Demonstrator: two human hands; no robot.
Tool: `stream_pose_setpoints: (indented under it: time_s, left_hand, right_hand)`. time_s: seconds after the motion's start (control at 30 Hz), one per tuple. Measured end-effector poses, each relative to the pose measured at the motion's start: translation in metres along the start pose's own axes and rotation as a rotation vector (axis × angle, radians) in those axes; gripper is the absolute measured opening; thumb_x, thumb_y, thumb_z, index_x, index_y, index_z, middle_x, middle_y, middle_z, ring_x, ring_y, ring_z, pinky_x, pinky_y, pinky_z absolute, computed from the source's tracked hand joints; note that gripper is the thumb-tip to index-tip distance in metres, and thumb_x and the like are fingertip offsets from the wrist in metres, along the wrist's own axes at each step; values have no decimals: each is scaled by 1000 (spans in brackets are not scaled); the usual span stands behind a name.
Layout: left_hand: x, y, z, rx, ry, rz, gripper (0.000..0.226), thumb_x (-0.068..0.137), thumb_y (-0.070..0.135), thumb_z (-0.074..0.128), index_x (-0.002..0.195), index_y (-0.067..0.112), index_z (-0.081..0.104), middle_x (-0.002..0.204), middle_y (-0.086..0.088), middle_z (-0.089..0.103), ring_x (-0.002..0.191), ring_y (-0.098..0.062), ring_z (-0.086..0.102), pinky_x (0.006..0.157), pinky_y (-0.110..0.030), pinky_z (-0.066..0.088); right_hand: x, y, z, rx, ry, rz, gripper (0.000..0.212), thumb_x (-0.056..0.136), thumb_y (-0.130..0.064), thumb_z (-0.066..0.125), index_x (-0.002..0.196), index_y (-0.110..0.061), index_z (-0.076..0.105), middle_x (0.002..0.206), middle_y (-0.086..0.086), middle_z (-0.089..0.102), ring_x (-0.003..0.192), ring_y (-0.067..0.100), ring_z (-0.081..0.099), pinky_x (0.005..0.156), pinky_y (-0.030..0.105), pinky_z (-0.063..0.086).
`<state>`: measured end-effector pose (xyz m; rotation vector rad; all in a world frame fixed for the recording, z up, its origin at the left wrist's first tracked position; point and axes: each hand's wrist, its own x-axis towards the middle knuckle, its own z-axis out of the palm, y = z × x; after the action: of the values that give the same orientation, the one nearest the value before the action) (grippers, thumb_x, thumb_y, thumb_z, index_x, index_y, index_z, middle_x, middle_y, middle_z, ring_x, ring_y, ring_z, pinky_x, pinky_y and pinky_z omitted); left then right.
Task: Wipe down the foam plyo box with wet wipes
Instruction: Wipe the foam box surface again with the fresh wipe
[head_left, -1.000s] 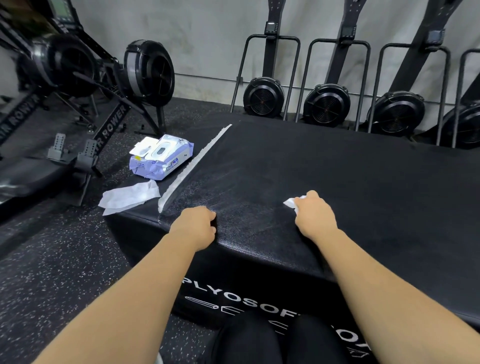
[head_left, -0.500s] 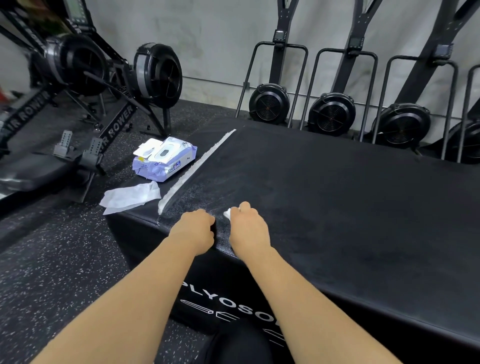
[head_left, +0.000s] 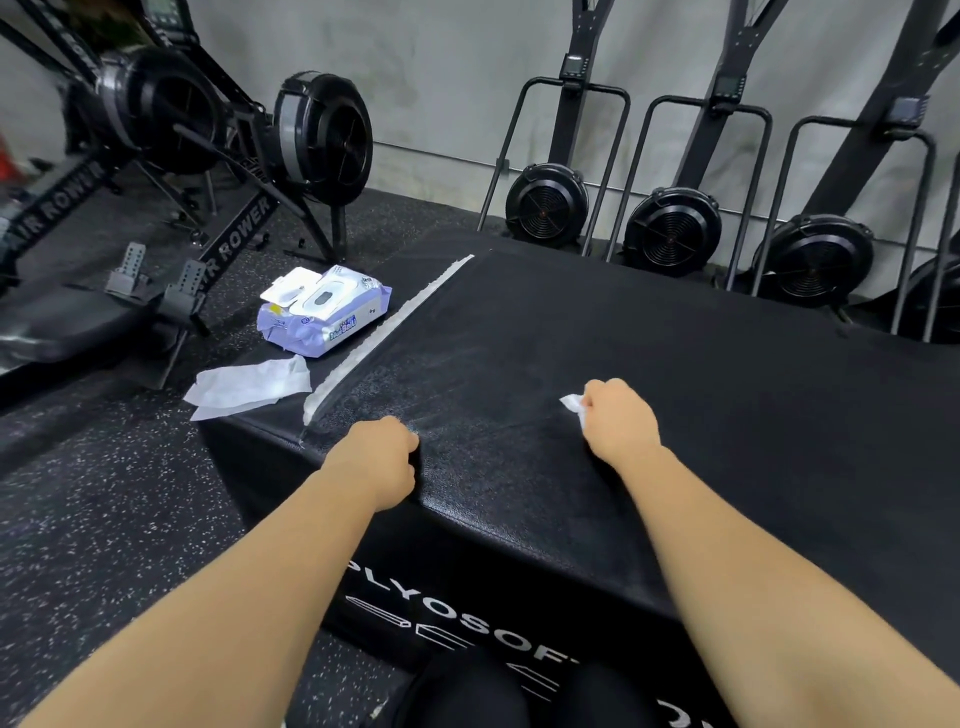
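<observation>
We read PLYOSOF in white on the foam plyo box's (head_left: 675, 364) front, IR ROWER on the near rower rail (head_left: 236, 234) and far rower rail (head_left: 57, 205); the wipes pack (head_left: 324, 309) label blurs

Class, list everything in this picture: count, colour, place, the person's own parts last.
foam plyo box: one, black with white lettering, centre
strip: one, white, along the box's left top edge
wet wipe: one, white, in the right hand, on the box top
loose wipe: one, white, left of the box
wipes pack: one, purple and white, beyond the loose wipe
air rowers: two, black, far left
upright fan machines: three plus one cut off, black, along the back wall
knees: two, black-clad, bottom edge
left hand: one, bare, closed, on the box's near edge
right hand: one, bare, gripping the wet wipe
</observation>
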<state>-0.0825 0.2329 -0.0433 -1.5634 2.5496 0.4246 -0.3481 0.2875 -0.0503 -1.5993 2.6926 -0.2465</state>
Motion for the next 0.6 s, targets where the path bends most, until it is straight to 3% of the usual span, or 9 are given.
stream_pose_setpoints:
  time_s: [0.17,0.3,0.4,0.47,0.53,0.6]
  left_hand:
    - [0,2,-2,8,-16,-7,29,94,17,51,122,14,59,140,-10,45,127,-30,44,97,-41,46]
    - [-3,6,-4,18,-5,-7,22,91,12,50,111,10,60,133,-9,46,122,-31,46,91,-38,47]
    - [-7,9,-6,-6,-5,-28,7,88,12,50,93,14,53,118,-11,51,106,-30,51,78,-35,46]
    - [-8,7,-7,-46,31,-17,6,85,14,51,81,17,48,108,-8,55,99,-27,54,79,-37,49]
    - [-7,5,-8,-70,84,-10,4,86,22,55,86,19,55,104,-4,58,102,-26,56,82,-38,51]
    - [-1,7,-10,-79,127,6,29,86,35,61,111,18,60,111,0,60,113,-24,52,86,-39,51]
  right_hand:
    - [2,-17,-1,51,-31,116,18,92,-13,57,109,-7,57,114,12,55,82,26,50,67,31,38]
    - [-16,-68,13,113,-11,6,23,89,-16,61,111,-8,56,116,12,57,103,31,60,72,33,39]
    - [-30,-107,24,168,-19,-89,24,90,-13,59,112,-9,51,116,11,55,101,32,60,69,32,36]
    - [-35,-122,25,140,-34,-193,24,92,-13,58,113,-9,49,115,12,54,98,33,61,67,33,35]
    - [-34,-125,22,84,-54,-313,23,93,-15,58,113,-8,48,114,12,54,94,34,60,65,34,34]
    - [-28,-120,18,32,-68,-423,18,95,-16,55,109,-8,47,110,13,55,91,35,60,64,35,32]
